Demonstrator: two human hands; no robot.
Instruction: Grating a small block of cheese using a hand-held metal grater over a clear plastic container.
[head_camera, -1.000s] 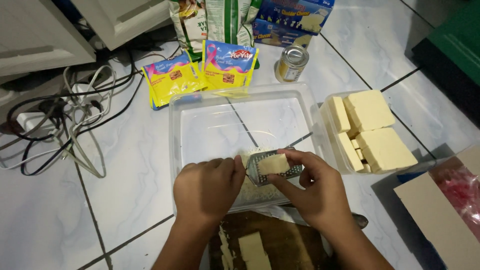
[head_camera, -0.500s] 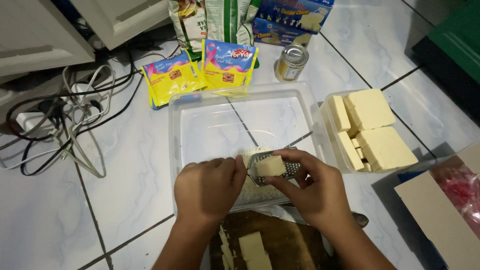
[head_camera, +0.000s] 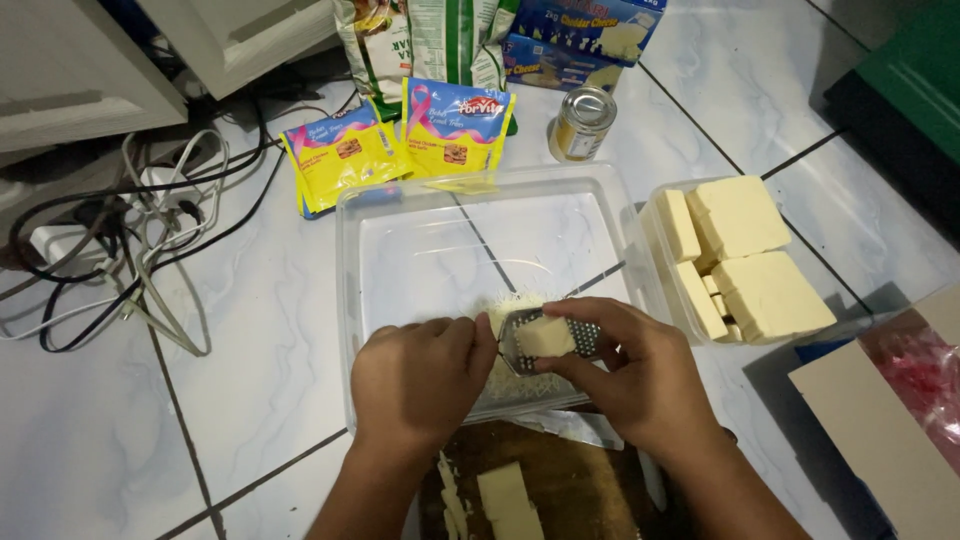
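Observation:
My left hand (head_camera: 415, 385) grips the end of a small metal grater (head_camera: 585, 338) held over the near edge of a clear plastic container (head_camera: 400, 215). My right hand (head_camera: 640, 385) presses a pale yellow cheese piece (head_camera: 543, 337) against the grater's face. A heap of grated cheese (head_camera: 510, 310) lies in the container under the grater and partly behind my hands. The rest of the container floor is bare.
A second clear tub (head_camera: 655, 270) with several cheese blocks (head_camera: 745, 250) stands at the right. Yellow sachets (head_camera: 340, 155), a tin can (head_camera: 583, 124), cartons and bags lie behind. Tangled cables (head_camera: 120, 270) lie left. A wooden board (head_camera: 570, 490) with cheese slices (head_camera: 510, 500) is near me; a cardboard box (head_camera: 880, 440) sits at lower right.
The cheese piece and my right hand have slid slightly along the grater. My left hand stays in place holding the grater.

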